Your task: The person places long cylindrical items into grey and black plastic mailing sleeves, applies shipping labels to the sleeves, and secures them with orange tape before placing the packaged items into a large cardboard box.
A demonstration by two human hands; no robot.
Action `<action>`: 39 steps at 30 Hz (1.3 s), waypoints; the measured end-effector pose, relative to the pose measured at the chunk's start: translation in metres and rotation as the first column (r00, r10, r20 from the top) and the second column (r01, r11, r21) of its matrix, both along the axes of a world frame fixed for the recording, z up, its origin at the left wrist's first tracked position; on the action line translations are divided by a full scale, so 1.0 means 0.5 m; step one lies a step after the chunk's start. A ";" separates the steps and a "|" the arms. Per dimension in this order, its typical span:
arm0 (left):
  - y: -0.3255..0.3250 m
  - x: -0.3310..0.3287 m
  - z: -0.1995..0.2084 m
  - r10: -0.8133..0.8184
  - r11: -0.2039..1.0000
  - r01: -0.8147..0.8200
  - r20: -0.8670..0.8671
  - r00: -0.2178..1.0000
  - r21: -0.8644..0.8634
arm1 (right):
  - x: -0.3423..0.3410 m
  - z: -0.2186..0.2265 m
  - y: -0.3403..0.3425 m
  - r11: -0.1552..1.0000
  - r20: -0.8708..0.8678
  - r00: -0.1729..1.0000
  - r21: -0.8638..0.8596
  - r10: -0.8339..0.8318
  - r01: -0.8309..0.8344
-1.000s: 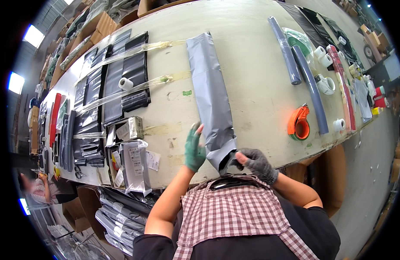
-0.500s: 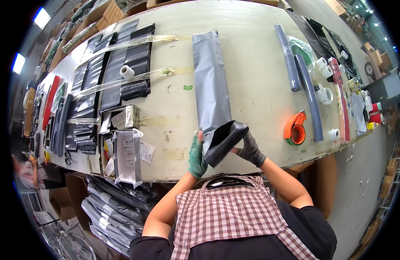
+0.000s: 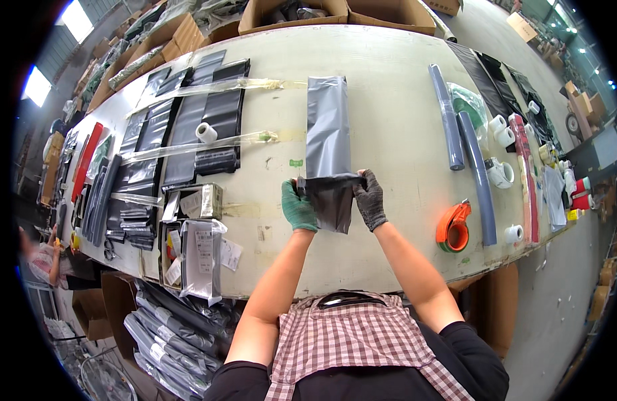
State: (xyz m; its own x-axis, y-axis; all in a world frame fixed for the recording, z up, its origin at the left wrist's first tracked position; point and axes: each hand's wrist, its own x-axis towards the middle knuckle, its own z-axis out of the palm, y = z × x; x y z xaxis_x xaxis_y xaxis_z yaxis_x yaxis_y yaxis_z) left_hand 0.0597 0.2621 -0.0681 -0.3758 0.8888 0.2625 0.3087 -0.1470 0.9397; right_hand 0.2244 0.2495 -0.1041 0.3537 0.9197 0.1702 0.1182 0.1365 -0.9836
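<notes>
A long grey plastic bag (image 3: pixel 328 127) lies lengthwise in the middle of the table, its near end folded back so that the black inner side shows. My left hand (image 3: pixel 298 206), in a green glove, is closed on the left end of the fold. In a dark grey glove, my right hand (image 3: pixel 370 202) pinches the fold's right end. The black flap hangs toward me between both hands. To the right stands an orange tape dispenser (image 3: pixel 453 227), apart from my hands.
Stacks of black and grey bags (image 3: pixel 218 107) lie at left under clear tape strips. An open box (image 3: pixel 201 257) stands at the near left edge. Two blue-grey rolls (image 3: pixel 479 177) and a red-wrapped roll (image 3: pixel 524 177) lie at right. Cardboard boxes (image 3: pixel 389 17) stand beyond the far edge.
Both hands have moved away from me along the bag. The bag's near end, earlier held up with its mouth gaping, is now folded over and stretched flat between them.
</notes>
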 end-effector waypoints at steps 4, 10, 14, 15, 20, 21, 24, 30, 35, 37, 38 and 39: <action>0.016 -0.005 -0.003 -0.057 0.998 0.056 0.065 0.996 0.023 | -0.018 0.056 0.001 0.998 -0.042 0.997 0.004 0.066 -0.066; 0.016 -0.019 0.056 -0.130 0.955 0.190 -0.256 0.958 0.229 | 0.008 0.054 0.019 0.995 0.115 0.993 0.094 -0.039 0.028; 0.009 -0.035 0.056 -0.391 0.918 0.388 0.022 0.920 0.084 | 0.005 0.057 0.009 0.999 -0.305 0.952 0.037 -0.008 0.020; 0.011 -0.045 0.056 -0.442 0.896 0.442 0.149 0.885 0.036 | 0.012 0.066 0.010 0.999 -0.301 0.954 -0.044 0.001 -0.015; 0.035 -0.043 0.084 -0.427 0.852 0.479 0.249 0.869 -0.210 | 0.020 0.092 0.019 0.981 -0.292 0.955 -0.192 -0.055 -0.002; 0.042 -0.038 0.083 -0.382 0.884 0.424 0.220 0.898 -0.196 | 0.020 0.088 0.021 0.983 -0.280 0.956 -0.181 -0.082 0.031; 0.072 -0.007 0.077 -0.234 0.957 0.253 0.133 0.963 -0.145 | 0.009 0.071 0.038 0.979 0.058 0.980 -0.057 -0.191 0.194; 0.184 0.011 -0.101 -0.139 0.962 -0.016 -0.535 0.833 -0.274 | 0.001 -0.066 0.145 0.967 0.449 0.882 -0.126 -0.143 0.221; 0.221 0.025 -0.115 -0.290 0.916 0.000 -0.663 0.690 -0.400 | 0.019 -0.064 0.199 0.912 0.503 0.858 -0.393 0.104 0.120; 0.224 0.036 -0.071 -0.263 0.880 -0.163 -0.744 0.614 -0.446 | 0.039 -0.057 0.196 0.911 0.632 0.762 -0.385 0.143 0.149; 0.218 0.033 -0.013 -0.257 0.875 -0.210 -0.785 0.563 -0.437 | 0.048 -0.051 0.192 0.910 0.689 0.706 -0.381 0.165 0.160; 0.209 0.009 -0.017 -0.207 0.929 -0.109 -0.743 0.637 -0.353 | 0.041 -0.034 0.194 0.853 0.639 0.731 -0.498 0.238 0.158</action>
State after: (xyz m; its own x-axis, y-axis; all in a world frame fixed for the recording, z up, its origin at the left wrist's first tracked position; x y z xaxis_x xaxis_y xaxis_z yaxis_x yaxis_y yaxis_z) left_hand 0.0642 0.3668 -0.0768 -0.1362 0.9841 0.1144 0.9298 0.0872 0.3575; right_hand 0.2450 0.3466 -0.1212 0.2912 0.9474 -0.1324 0.7604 -0.3132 -0.5689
